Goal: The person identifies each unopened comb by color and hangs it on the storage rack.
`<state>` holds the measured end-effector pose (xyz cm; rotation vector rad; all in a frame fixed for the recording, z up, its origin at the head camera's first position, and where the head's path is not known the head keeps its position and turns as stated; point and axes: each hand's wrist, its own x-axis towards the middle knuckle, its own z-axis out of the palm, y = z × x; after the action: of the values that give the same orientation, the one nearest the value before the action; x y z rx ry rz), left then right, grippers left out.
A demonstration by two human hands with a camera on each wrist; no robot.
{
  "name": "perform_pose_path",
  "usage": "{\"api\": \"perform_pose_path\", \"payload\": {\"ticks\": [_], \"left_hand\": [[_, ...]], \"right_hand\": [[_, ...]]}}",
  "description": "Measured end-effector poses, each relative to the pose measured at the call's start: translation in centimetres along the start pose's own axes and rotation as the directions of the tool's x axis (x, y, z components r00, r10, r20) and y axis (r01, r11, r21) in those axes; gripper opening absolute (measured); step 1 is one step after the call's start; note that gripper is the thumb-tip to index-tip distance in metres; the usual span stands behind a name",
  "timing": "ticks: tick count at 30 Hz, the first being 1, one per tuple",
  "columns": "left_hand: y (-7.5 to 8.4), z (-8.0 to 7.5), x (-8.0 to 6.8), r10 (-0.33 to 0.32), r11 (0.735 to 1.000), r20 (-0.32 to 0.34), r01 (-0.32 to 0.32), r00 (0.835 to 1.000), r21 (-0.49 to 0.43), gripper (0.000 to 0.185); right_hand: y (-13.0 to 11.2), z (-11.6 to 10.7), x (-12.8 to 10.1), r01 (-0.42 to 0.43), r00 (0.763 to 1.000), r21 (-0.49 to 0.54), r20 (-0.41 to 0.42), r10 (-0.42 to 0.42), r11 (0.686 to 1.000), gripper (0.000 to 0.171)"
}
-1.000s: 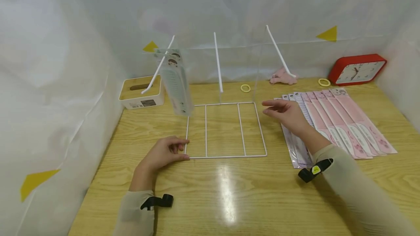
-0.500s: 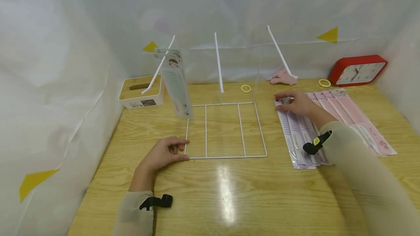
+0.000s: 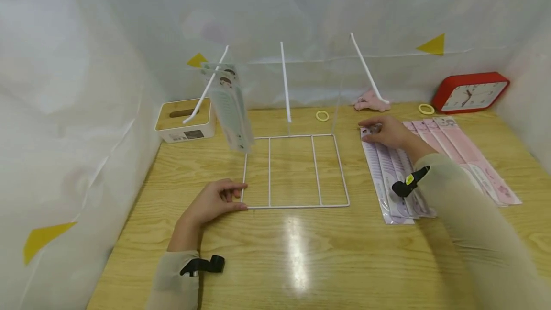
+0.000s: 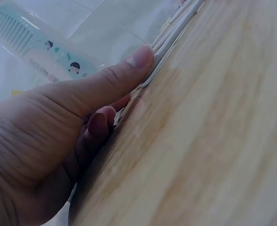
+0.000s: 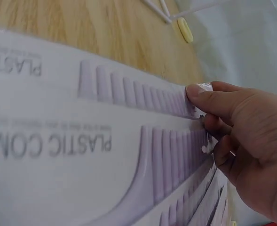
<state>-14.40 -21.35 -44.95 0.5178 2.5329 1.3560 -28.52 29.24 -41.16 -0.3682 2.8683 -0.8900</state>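
Observation:
A white wire display rack [image 3: 320, 171] stands on the table, its base flat and three hook arms above. My left hand [image 3: 218, 197] holds the base's near left corner; in the left wrist view the thumb [image 4: 140, 57] lies on the white wire. Packaged green combs [image 3: 228, 109] hang from the left arm. At the right, my right hand [image 3: 389, 134] pinches the top end of the leftmost packaged purple comb [image 5: 133, 89]. Other purple comb packets [image 5: 176, 155] lie overlapping beside it, partly under the hand.
Packaged pink combs [image 3: 467, 152] lie fanned out right of the purple ones. A tissue box [image 3: 185, 121] stands back left, a red clock [image 3: 471, 92] back right. Two yellow rings [image 3: 322, 116] and a pink item [image 3: 371, 101] lie along the back. White sheeting [image 3: 275, 8] encloses the table.
My right hand has moved right from beside the rack onto the purple comb packets and taken hold of the leftmost one's top end. The left hand stays on the rack; the hanging green combs sway slightly.

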Motion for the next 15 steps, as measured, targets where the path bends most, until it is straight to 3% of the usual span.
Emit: {"api": "perform_pose_path", "payload": {"ticks": [7, 10, 15], "left_hand": [[0.1, 0.0, -0.2, -0.007, 1.000, -0.005, 0.007, 1.000, 0.024, 0.049], [0.3, 0.1, -0.2, -0.011, 0.999, -0.003, 0.012, 1.000, 0.032, 0.048], [0.6, 0.1, -0.1, -0.009, 0.999, -0.007, 0.009, 1.000, 0.037, 0.048]], "right_hand": [[-1.0, 0.0, 0.3, 0.037, 0.999, 0.076, -0.040, -0.034, 0.996, 0.016], [-1.5, -0.2, 0.3, 0.121, 0.991, 0.136, -0.073, -0.111, 0.983, 0.011], [-2.6, -0.7, 0.0, 0.259, 0.962, 0.247, -0.150, -0.227, 0.934, 0.011]]}}
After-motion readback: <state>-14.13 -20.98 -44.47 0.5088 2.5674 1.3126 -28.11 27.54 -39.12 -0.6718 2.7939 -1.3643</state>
